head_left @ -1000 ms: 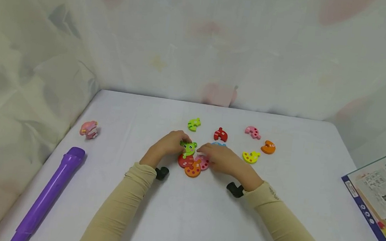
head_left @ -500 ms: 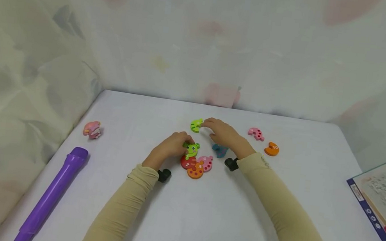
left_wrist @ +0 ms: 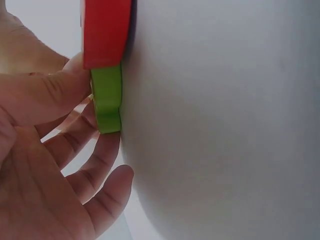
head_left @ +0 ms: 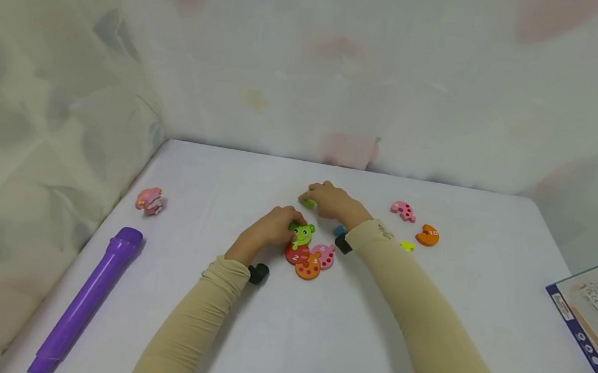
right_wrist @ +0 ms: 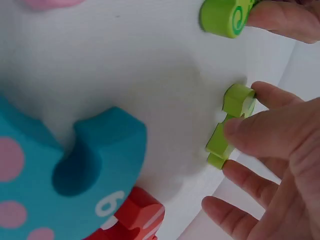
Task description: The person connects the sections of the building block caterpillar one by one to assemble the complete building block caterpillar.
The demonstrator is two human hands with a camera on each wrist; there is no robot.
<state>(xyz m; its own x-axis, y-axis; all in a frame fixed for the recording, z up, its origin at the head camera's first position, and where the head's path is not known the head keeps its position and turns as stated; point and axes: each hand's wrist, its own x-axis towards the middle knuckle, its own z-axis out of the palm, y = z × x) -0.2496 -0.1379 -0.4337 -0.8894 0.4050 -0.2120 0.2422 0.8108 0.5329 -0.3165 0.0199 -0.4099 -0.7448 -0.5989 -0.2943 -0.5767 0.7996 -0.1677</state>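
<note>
My left hand (head_left: 271,227) holds the green animal-head puzzle piece (head_left: 303,234), thumb on one side and fingers on the other. That head adjoins a red piece (head_left: 296,255) numbered 2, followed by an orange piece (head_left: 307,268) numbered 3 and a pink piece (head_left: 325,256) numbered 4. Farther back, my right hand (head_left: 334,203) pinches a small green puzzle piece (right_wrist: 218,141) between thumb and fingers, close to the table. Under the right wrist lies a blue piece (right_wrist: 112,150) with pink dots; a red striped piece (right_wrist: 145,214) is beside it in the right wrist view.
To the right lie a spotted pink piece (head_left: 403,211), an orange piece (head_left: 427,235) numbered 10, and a yellow piece (head_left: 407,246) partly behind the sleeve. A purple tube (head_left: 92,298) and a pink figurine (head_left: 150,200) are at left, a printed box (head_left: 596,327) at right.
My right hand has left the pink piece numbered 4, moved back and leftward, and taken hold of the small green piece. The left hand keeps its hold on the green head.
</note>
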